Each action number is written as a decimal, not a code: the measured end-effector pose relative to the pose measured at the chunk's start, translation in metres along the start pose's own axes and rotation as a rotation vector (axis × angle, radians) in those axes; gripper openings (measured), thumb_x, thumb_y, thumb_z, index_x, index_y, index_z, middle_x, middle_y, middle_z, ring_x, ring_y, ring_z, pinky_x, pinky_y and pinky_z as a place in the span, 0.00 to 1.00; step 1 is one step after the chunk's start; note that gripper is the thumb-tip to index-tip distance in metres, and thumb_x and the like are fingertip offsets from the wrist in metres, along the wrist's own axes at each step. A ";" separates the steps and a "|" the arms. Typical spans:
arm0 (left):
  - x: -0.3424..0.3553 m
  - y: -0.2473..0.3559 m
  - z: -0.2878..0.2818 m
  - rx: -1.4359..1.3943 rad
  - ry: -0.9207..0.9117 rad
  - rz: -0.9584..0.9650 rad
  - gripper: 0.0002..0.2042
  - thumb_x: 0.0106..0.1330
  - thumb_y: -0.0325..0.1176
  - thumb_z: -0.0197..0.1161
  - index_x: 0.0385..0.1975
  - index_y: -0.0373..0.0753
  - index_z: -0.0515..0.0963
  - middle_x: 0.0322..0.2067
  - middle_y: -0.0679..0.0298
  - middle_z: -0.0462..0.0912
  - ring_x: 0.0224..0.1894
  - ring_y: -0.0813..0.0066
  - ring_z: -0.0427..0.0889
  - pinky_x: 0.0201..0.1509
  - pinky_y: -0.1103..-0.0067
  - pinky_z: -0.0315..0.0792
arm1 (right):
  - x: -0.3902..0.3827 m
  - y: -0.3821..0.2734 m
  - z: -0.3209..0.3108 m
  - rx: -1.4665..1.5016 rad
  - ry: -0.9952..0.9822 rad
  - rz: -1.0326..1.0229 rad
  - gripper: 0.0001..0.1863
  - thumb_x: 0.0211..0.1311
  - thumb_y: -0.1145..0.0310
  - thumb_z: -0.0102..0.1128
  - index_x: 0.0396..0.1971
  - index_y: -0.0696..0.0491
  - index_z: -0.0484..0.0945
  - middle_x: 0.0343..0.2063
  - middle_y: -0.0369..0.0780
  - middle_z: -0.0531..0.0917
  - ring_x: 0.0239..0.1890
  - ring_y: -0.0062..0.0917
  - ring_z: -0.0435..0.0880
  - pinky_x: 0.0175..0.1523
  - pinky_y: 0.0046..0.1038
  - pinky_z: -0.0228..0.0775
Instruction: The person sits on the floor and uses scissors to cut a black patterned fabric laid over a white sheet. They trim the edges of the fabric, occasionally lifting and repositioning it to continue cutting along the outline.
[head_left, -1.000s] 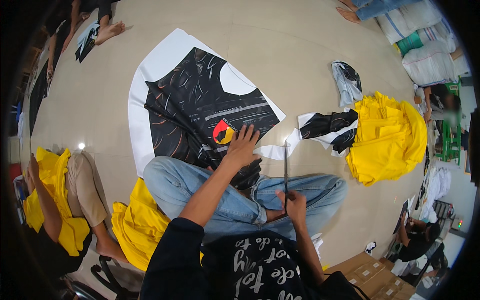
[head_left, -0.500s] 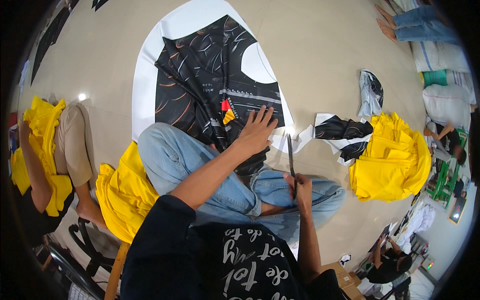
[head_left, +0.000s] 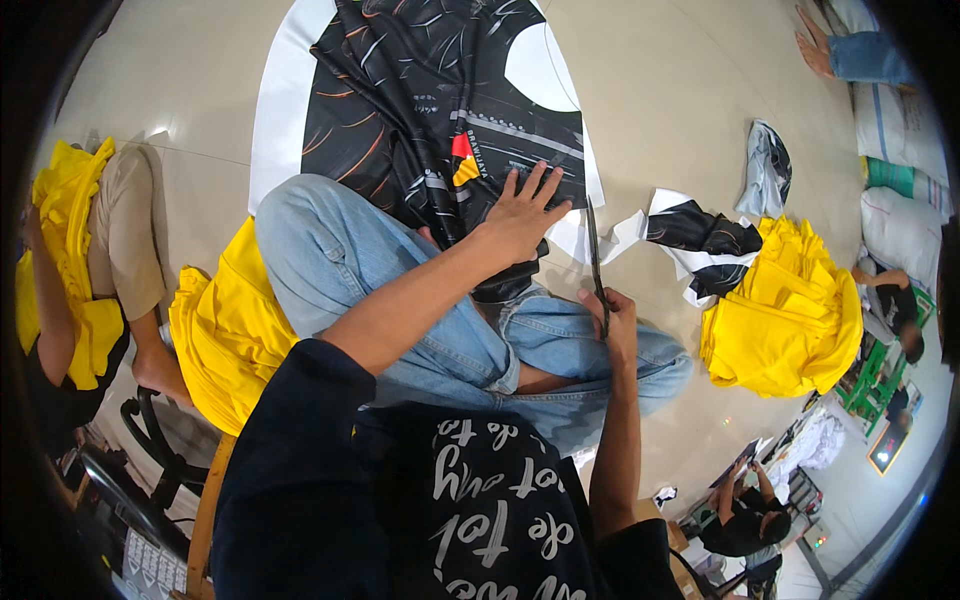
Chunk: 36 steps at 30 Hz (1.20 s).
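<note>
Fabric panel (head_left: 440, 110) lies left of the yellow cloth heap (head_left: 785, 325) on the person's right: black, orange and grey streaks, red-yellow emblem (head_left: 463, 160), white margin, rumpled lengthwise. Left hand (head_left: 524, 216) flat on it, fingers spread. Right hand (head_left: 616, 318), left of heap, grips scissors (head_left: 595, 250) (tips near panel's edge).

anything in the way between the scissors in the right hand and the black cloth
Nothing visible blocks them: the tip of the scissors, held in the right hand, is right at the edge of the black cloth. A white strip lies beneath the blades, and the left hand presses the cloth to their left.
</note>
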<state>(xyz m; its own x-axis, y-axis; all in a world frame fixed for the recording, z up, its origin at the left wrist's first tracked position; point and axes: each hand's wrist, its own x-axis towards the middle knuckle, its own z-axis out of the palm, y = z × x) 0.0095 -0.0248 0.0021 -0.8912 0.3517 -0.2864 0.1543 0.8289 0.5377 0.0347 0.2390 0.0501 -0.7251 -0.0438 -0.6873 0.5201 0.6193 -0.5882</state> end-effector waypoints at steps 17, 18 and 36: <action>-0.002 0.000 -0.007 -0.049 -0.027 0.004 0.49 0.43 0.36 0.83 0.71 0.51 0.67 0.79 0.48 0.42 0.81 0.44 0.38 0.79 0.43 0.44 | 0.013 0.021 0.008 -0.156 0.096 -0.139 0.26 0.57 0.54 0.78 0.14 0.53 0.71 0.11 0.29 0.67 0.14 0.14 0.64 0.20 0.23 0.52; -0.001 0.000 -0.005 -0.047 -0.025 0.003 0.49 0.43 0.36 0.83 0.71 0.51 0.68 0.79 0.48 0.42 0.81 0.43 0.38 0.79 0.43 0.44 | 0.011 0.017 0.007 -0.147 0.090 -0.104 0.27 0.56 0.54 0.78 0.14 0.55 0.71 0.12 0.29 0.67 0.17 0.15 0.63 0.23 0.24 0.52; -0.001 0.001 -0.003 -0.033 -0.031 0.004 0.50 0.42 0.36 0.83 0.72 0.51 0.66 0.79 0.47 0.43 0.81 0.43 0.38 0.79 0.43 0.44 | 0.023 0.001 0.019 -0.015 0.041 -0.050 0.29 0.57 0.47 0.77 0.13 0.52 0.72 0.10 0.30 0.68 0.13 0.15 0.65 0.20 0.23 0.53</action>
<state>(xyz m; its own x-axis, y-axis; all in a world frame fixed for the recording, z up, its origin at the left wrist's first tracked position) 0.0087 -0.0255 0.0055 -0.8770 0.3689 -0.3079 0.1436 0.8127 0.5647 0.0274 0.2239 0.0257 -0.7679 -0.0426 -0.6391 0.4763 0.6291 -0.6143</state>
